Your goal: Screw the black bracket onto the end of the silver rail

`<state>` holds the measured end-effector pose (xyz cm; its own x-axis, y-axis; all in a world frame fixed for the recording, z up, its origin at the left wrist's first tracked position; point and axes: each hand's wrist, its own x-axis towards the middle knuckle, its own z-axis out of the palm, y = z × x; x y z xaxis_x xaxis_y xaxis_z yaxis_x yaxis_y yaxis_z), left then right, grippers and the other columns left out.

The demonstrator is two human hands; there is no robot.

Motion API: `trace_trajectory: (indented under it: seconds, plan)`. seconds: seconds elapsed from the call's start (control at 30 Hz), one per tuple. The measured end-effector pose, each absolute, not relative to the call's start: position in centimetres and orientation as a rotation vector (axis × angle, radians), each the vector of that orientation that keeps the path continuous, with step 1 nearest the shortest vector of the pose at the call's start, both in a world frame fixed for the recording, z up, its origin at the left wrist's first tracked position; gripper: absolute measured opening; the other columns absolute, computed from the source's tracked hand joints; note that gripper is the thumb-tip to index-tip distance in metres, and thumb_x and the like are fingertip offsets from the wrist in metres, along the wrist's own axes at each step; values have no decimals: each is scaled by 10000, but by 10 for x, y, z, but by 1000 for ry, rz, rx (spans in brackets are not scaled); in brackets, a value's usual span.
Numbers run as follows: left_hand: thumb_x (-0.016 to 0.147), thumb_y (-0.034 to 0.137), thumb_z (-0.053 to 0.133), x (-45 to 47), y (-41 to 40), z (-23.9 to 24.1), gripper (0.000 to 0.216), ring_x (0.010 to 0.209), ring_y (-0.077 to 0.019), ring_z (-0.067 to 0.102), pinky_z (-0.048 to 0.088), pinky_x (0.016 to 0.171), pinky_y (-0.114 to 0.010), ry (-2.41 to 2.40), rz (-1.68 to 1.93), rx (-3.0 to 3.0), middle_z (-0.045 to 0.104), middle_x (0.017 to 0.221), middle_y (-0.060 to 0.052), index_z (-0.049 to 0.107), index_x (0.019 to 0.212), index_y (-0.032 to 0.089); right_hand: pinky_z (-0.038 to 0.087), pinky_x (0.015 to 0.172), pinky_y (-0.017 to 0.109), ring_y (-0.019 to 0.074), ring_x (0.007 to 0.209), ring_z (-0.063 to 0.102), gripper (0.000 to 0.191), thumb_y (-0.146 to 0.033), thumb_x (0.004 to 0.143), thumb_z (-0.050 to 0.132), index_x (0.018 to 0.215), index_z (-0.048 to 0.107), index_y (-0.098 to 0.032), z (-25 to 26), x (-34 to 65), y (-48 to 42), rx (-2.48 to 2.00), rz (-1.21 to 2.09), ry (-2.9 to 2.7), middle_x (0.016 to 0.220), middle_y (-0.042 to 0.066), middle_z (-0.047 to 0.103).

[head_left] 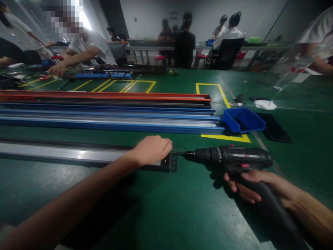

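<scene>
My right hand (248,189) is wrapped round the grip of a black cordless drill (244,157), which lies level and points left. The tip of its long thin bit reaches the end of a long black and silver metal rail (83,154), where a black end cap (173,164) is fitted. Whether the bit sits in a screw cannot be made out. My left hand (153,150) is closed over the rail just behind that cap, its fingertips hidden on the far side.
Beyond the rail lie several long blue (130,125), black and orange (130,95) profiles. At their right end stand a blue parts bin (244,119) and a flat black object (275,128). Co-workers sit or lean at the far side, one with hands (59,68) over the green table.
</scene>
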<state>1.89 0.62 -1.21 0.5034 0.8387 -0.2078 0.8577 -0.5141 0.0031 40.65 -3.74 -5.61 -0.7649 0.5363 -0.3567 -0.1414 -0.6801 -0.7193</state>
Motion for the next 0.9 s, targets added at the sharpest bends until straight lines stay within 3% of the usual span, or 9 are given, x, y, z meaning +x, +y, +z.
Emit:
trace_trajectory:
  seconds: [0.47, 0.9]
  plan:
    - [1110, 271, 299, 20, 6, -10, 440, 893, -306, 776, 503, 677, -359, 1507, -301, 2617, 807, 992, -119, 727, 1097, 172, 556, 604, 192, 55, 553, 552, 288, -340, 970, 765, 1072, 811, -75, -57, 404, -41, -793, 2424, -977, 775, 31, 666]
    - [1105, 256, 284, 22, 6, -7, 454, 926, -328, 782, 549, 727, -398, 1514, -313, 2600, 809, 1010, -131, 730, 1112, 167, 550, 579, 197, 66, 546, 571, 276, -330, 972, 763, 1075, 811, -78, -60, 403, -39, -776, 2412, -962, 761, 30, 682]
